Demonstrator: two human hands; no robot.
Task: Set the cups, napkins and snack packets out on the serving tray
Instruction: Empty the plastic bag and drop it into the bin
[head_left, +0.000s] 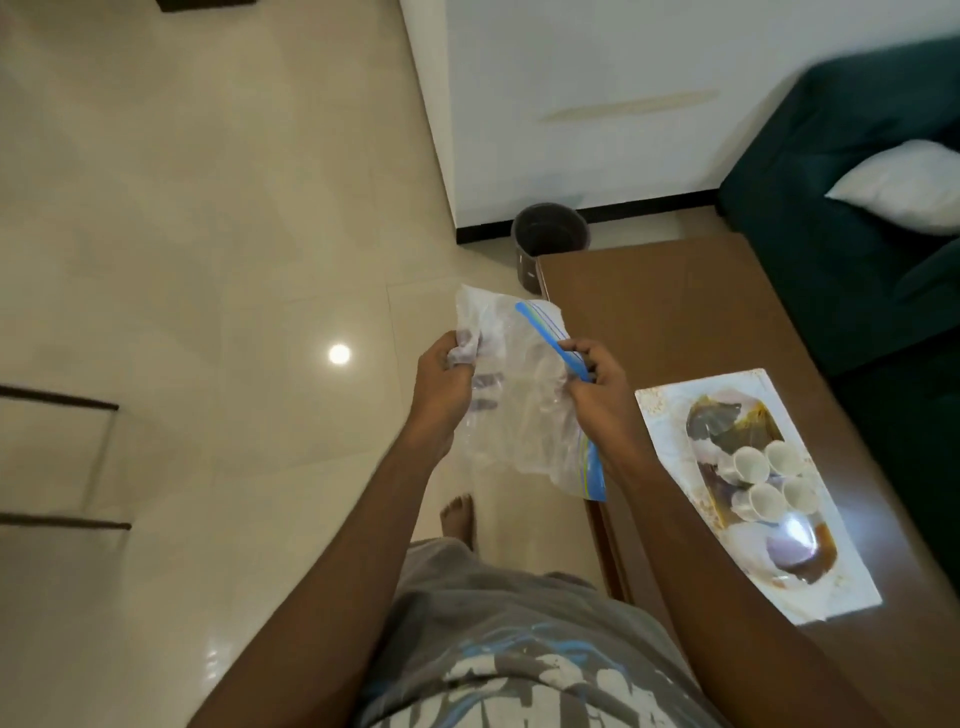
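I hold a clear zip bag (519, 395) with a blue seal strip in the air, left of the table. My left hand (447, 374) grips its upper left part, fingers curled into the plastic. My right hand (597, 384) pinches the blue strip at the bag's right edge. The bag looks empty. On the brown wooden table lies a white serving tray (654, 410) with a brown pattern. Several small white cups (769, 478) stand clustered on its middle. Pale wrapped items (789, 545) lie on the tray's near end; I cannot tell what they are.
The brown table (675, 312) runs along my right side. A dark round bin (550, 239) stands on the tiled floor by the table's far corner. A green sofa (841, 234) with a white cushion (904, 187) lies beyond. My bare foot (458, 514) is on the floor.
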